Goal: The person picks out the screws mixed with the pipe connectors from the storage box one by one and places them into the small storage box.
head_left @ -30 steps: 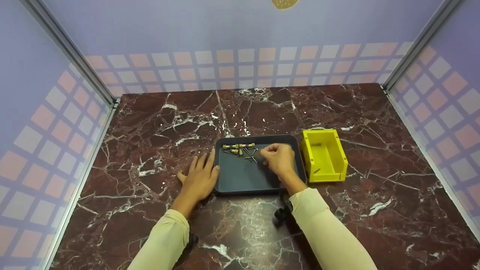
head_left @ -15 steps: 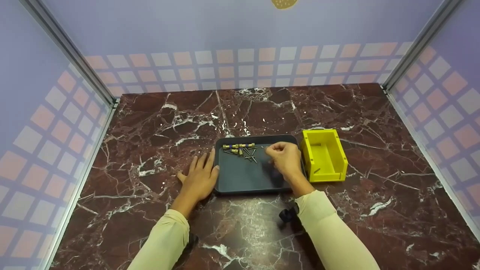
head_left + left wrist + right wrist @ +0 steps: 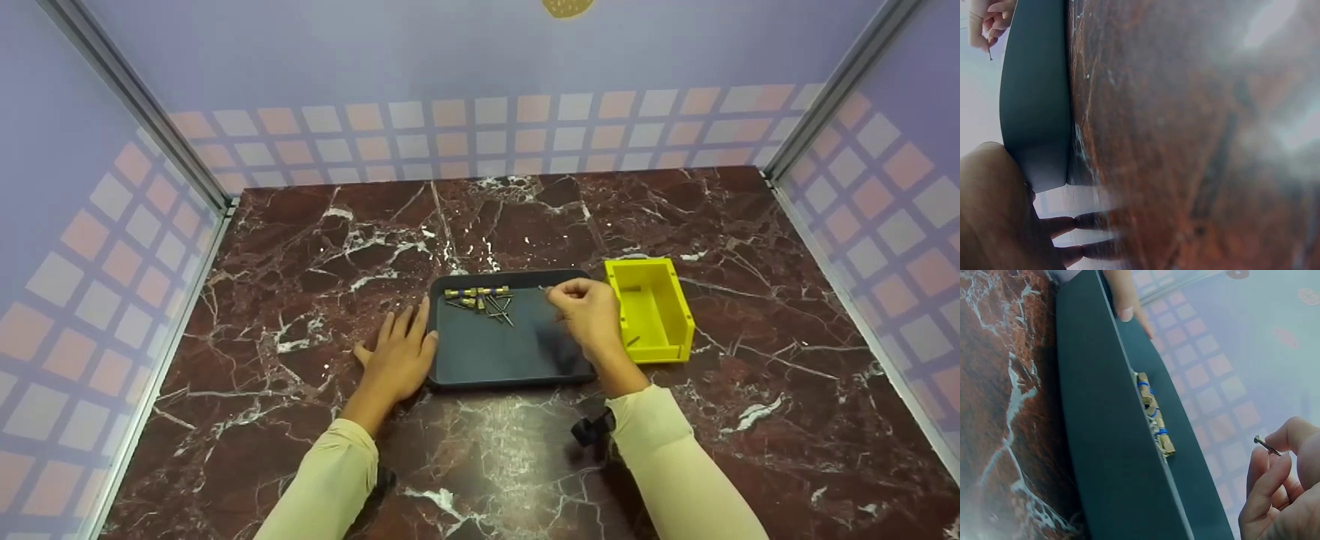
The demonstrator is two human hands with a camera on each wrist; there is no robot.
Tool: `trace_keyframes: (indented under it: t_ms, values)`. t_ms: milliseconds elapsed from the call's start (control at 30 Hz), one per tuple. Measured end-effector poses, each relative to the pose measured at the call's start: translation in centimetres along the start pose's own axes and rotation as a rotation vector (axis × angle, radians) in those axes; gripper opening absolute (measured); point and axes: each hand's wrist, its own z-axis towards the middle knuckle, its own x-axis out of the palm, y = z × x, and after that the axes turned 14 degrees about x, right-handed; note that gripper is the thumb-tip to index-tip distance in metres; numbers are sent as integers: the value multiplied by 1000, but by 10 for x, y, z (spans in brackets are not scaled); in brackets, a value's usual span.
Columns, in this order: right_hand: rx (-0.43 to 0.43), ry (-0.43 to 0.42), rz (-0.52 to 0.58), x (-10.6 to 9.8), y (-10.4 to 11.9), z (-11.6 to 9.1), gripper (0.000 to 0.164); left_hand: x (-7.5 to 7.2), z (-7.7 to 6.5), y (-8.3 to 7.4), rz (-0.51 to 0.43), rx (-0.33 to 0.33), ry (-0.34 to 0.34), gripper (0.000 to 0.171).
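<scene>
The right hand [image 3: 589, 311] pinches a small screw [image 3: 1267, 446] between thumb and fingers, its other fingers curled. The screw is held above the right part of the tray [image 3: 487, 356], near the bin [image 3: 684, 330]. It is a thin metal piece with a wider, flared head; in the right wrist view it slants, head out past the fingertips, and its shine is dull and brassy.

The left hand [image 3: 397, 352] lies with straight, spread fingers on the dark red, white-veined surface [image 3: 300, 247], its thumb at the tray's left edge. At the far left inside the dark tray are brass fittings [image 3: 476, 292] with blue bands, and just on their near side a loose heap of screws [image 3: 499, 309]. The yellow bin, right of the tray, holds small slim pieces [image 3: 634, 341].
</scene>
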Motion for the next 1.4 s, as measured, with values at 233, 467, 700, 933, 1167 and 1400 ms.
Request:
trace_keyframes:
  t_ms: [233, 467, 700, 933, 1167, 1400]
  values:
    - [-33, -34, 2, -15, 2, 0, 16, -1, -1, -1, 1, 4, 0, 61]
    - [4, -33, 82, -33, 2, 3, 15, 0, -1, 0, 4, 2, -2, 61]
    - [5, -71, 96, -50, 3, 4, 15, 0, -1, 0, 5, 6, -2, 61]
    - [37, -95, 114, -67, -1, 9, 17, 1, -1, 0, 3, 11, -16, 61]
    - [63, -103, 126, -83, -6, 14, 20, -1, -1, 0, -10, 9, -9, 61]
    - [77, -127, 105, -96, -10, 17, 25, -1, 0, 1, 2, 5, 3, 61]
